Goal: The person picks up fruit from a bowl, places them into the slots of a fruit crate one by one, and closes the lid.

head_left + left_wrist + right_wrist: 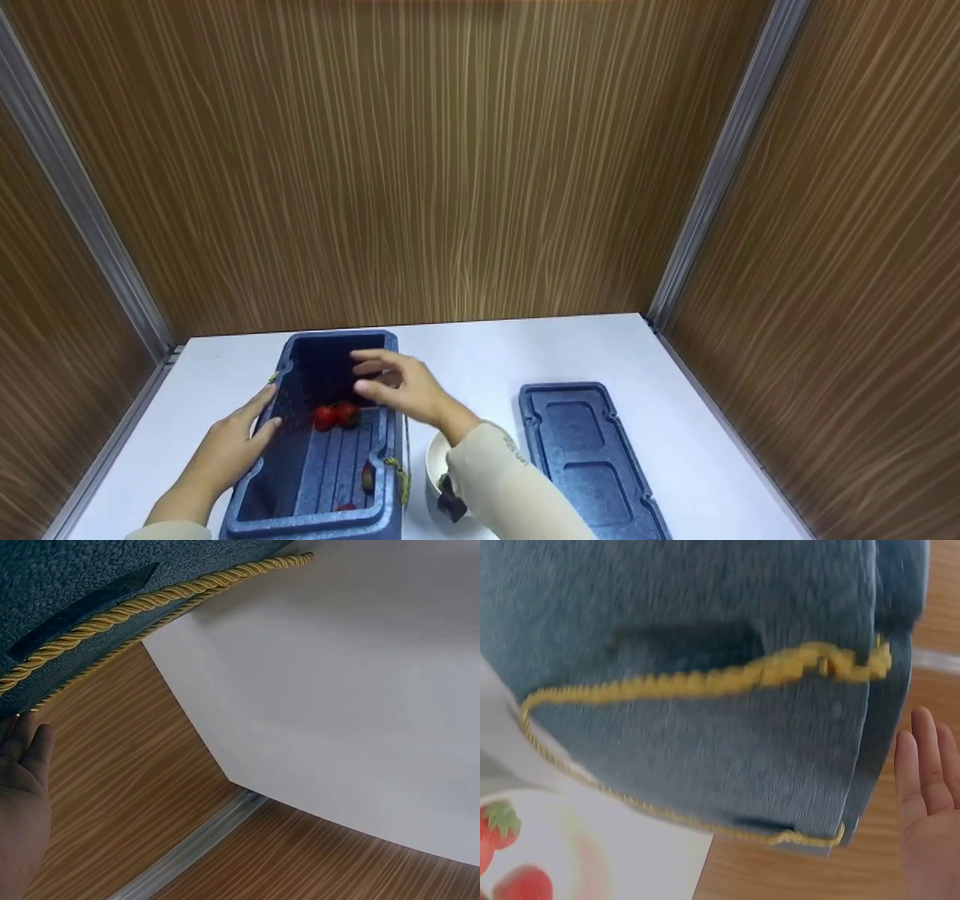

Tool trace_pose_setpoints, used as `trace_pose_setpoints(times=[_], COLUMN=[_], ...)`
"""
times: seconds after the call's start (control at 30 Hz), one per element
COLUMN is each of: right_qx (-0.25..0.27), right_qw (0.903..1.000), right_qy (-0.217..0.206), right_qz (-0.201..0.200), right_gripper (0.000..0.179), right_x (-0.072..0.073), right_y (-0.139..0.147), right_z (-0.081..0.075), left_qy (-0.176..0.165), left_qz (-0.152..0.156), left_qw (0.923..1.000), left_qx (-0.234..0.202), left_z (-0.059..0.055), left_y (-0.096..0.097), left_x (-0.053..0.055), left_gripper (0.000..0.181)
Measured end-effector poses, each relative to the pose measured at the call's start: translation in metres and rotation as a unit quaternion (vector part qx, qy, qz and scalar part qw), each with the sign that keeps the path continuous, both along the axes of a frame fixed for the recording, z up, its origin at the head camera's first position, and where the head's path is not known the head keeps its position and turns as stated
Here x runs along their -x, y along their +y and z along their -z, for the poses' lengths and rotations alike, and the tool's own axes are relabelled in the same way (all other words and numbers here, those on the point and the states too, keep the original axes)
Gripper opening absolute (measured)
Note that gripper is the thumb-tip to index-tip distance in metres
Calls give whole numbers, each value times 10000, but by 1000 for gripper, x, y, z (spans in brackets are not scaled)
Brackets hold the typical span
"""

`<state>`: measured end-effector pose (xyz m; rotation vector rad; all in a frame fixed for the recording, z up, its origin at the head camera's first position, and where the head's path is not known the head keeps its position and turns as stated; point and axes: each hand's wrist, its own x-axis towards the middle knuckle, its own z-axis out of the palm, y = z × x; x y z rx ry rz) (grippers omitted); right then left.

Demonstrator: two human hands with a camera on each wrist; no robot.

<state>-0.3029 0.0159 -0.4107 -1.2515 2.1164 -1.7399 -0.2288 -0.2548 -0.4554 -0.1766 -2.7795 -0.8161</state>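
Observation:
A deep blue-grey box (390,517) with yellow twisted rope (705,682) along its sides stands on the table. Inside it lie red strawberries (325,418), a reddish-yellow piece (367,477) by the right wall and another red bit near the front. My left hand (229,448) rests at the box's left rim, fingers extended. Over the right rim hovers my right hand (405,386), thumb and fingers spread with nothing between them. Below the right sleeve is a white bowl (436,452), partly hidden; strawberries (523,885) lie in it in the right wrist view.
A flat blue-grey lid (574,427) with two recessed panels lies on the white table (465,360) to the right. A dark item (450,504) shows at the bowl beside the sleeve. Wood-patterned walls (420,165) enclose the table at the back and sides.

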Motion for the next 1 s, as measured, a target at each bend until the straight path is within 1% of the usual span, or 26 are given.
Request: trace_pose_setpoints(times=[0.17, 0.3, 0.43, 0.57, 0.83, 0.93, 1.0], right_qx=[70, -26, -225, -443, -806, -899, -925], right_qw=[9999, 9991, 9965, 9929, 9870, 9854, 9841], right_qy=[-3, 3, -65, -174, -288, -359, -466], right_qz=[156, 420, 798, 1087, 1357, 1404, 1440], right_gripper=[52, 47, 44, 44, 45, 45, 45], right_x=[-4, 0, 5, 9, 10, 11, 16], right_y=[20, 34, 47, 62, 88, 95, 100], right_z=[-14, -12, -5, 3, 21, 31, 42], left_qy=[5, -22, -45, -50, -24, -33, -25], left_qz=[14, 5, -13, -21, -15, -5, 9], left_qw=[10000, 10000, 10000, 10000, 10000, 10000, 10000], left_qx=[-3, -13, -17, -35, -47, -47, -56], left_z=[1, 1, 1, 1, 1, 0, 0], left_y=[0, 1, 1, 0, 0, 0, 0], left_x=[0, 0, -1, 0, 0, 0, 0], left_gripper=[53, 53, 53, 53, 54, 54, 54])
